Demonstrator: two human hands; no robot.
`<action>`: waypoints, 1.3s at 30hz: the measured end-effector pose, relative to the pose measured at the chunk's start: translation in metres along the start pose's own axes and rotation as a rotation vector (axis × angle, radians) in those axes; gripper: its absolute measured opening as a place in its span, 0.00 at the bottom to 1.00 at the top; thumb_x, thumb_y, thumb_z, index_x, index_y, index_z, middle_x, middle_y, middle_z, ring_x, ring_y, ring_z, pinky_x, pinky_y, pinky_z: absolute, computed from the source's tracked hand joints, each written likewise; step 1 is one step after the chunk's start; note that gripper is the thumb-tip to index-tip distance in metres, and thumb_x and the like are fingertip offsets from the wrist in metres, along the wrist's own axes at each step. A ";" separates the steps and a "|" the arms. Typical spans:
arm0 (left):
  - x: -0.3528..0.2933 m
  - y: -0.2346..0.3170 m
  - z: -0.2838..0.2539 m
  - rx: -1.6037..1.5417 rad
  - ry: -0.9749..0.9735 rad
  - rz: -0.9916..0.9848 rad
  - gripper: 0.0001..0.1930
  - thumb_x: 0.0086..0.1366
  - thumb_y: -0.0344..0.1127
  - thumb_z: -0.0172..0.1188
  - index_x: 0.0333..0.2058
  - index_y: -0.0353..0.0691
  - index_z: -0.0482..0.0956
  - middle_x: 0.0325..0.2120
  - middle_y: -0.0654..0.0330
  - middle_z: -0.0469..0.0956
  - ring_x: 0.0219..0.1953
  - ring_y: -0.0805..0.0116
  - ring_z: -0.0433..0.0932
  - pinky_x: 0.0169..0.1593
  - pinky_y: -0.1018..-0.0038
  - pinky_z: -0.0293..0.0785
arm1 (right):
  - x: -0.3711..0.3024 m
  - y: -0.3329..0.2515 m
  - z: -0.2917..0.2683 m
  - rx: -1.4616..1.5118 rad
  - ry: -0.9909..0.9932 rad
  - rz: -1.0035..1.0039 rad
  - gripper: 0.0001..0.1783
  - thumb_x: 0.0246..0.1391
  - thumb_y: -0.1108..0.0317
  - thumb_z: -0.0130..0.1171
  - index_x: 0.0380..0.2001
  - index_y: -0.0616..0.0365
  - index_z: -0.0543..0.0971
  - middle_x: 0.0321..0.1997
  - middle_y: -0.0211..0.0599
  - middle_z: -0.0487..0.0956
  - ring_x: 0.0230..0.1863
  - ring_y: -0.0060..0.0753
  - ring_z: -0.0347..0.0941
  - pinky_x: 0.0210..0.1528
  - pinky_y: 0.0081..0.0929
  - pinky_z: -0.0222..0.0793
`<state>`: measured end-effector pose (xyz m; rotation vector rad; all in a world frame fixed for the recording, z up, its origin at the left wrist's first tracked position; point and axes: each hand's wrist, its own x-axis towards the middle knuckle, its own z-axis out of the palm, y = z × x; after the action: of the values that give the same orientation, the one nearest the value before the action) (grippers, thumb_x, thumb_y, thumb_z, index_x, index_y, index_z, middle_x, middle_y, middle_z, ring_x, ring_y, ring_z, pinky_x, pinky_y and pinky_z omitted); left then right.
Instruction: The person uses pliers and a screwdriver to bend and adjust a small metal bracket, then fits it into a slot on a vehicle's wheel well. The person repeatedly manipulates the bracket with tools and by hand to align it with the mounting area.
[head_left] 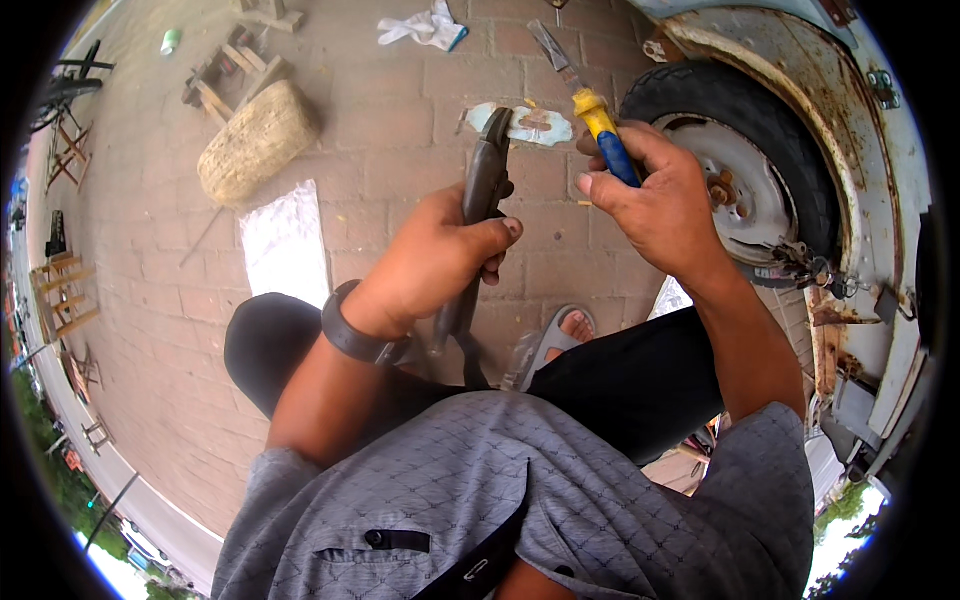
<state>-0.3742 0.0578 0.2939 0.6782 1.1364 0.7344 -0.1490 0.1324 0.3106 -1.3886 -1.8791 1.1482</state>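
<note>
My left hand (pixel 445 245) is wrapped round the handles of long dark pliers (pixel 483 180), with their jaws away from me. Right at the jaws is a small flat piece (pixel 541 126), pale blue with brownish worn patches, showing on both sides of them. Whether the jaws clamp it or only lie over it, I cannot tell. My right hand (pixel 660 195) grips a flat-bladed chisel (pixel 600 120) by its yellow and blue handle. The chisel's metal blade is tilted up and to the left, apart from the pale piece.
At right, a black-tyred wheel (pixel 735 170) sits beneath a rusty white body panel (pixel 850 110), with keys (pixel 800 262) hanging near it. A large stone (pixel 255 142), wooden pieces (pixel 230 75), a white sheet (pixel 285 240) and a white glove (pixel 425 27) lie on the brick paving.
</note>
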 end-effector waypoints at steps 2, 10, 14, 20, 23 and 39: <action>0.000 -0.001 -0.002 0.011 0.012 0.011 0.20 0.67 0.36 0.63 0.51 0.28 0.73 0.27 0.62 0.75 0.29 0.74 0.74 0.32 0.74 0.73 | 0.000 -0.002 -0.003 -0.014 -0.041 0.024 0.15 0.51 0.71 0.68 0.41 0.69 0.82 0.36 0.34 0.76 0.35 0.22 0.71 0.37 0.24 0.67; 0.011 -0.015 -0.005 0.272 0.294 0.282 0.23 0.66 0.39 0.64 0.51 0.26 0.73 0.29 0.55 0.77 0.32 0.67 0.75 0.38 0.67 0.73 | -0.003 -0.002 -0.016 0.214 -0.158 0.160 0.12 0.50 0.69 0.66 0.38 0.65 0.83 0.34 0.31 0.79 0.36 0.21 0.72 0.40 0.22 0.68; 0.014 -0.011 -0.014 0.273 0.339 0.301 0.23 0.66 0.39 0.64 0.51 0.26 0.72 0.29 0.54 0.77 0.33 0.67 0.75 0.39 0.67 0.74 | -0.007 -0.009 -0.023 0.205 -0.259 0.199 0.15 0.48 0.67 0.66 0.38 0.65 0.83 0.29 0.27 0.77 0.30 0.18 0.68 0.36 0.21 0.64; 0.009 -0.005 -0.029 0.237 0.366 0.294 0.22 0.66 0.37 0.64 0.51 0.26 0.72 0.29 0.55 0.77 0.33 0.68 0.74 0.39 0.68 0.74 | -0.009 -0.002 -0.037 0.152 -0.406 0.196 0.18 0.46 0.68 0.66 0.41 0.65 0.83 0.32 0.25 0.76 0.31 0.16 0.67 0.37 0.20 0.63; 0.006 -0.005 -0.033 0.274 0.375 0.311 0.22 0.65 0.37 0.64 0.51 0.26 0.72 0.30 0.55 0.77 0.33 0.68 0.74 0.39 0.68 0.74 | -0.012 -0.005 -0.035 0.148 -0.444 0.137 0.14 0.46 0.71 0.66 0.38 0.65 0.81 0.39 0.27 0.76 0.35 0.18 0.68 0.39 0.21 0.64; -0.005 -0.006 -0.035 0.405 0.309 0.265 0.18 0.67 0.34 0.65 0.54 0.36 0.76 0.31 0.68 0.73 0.34 0.79 0.69 0.41 0.78 0.69 | -0.018 -0.020 -0.021 -0.019 -0.424 -0.032 0.11 0.44 0.75 0.65 0.34 0.65 0.80 0.55 0.45 0.77 0.51 0.36 0.75 0.53 0.30 0.69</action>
<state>-0.4080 0.0540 0.2824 1.0981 1.5181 0.8613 -0.1364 0.1200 0.3397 -1.1850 -2.1921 1.5038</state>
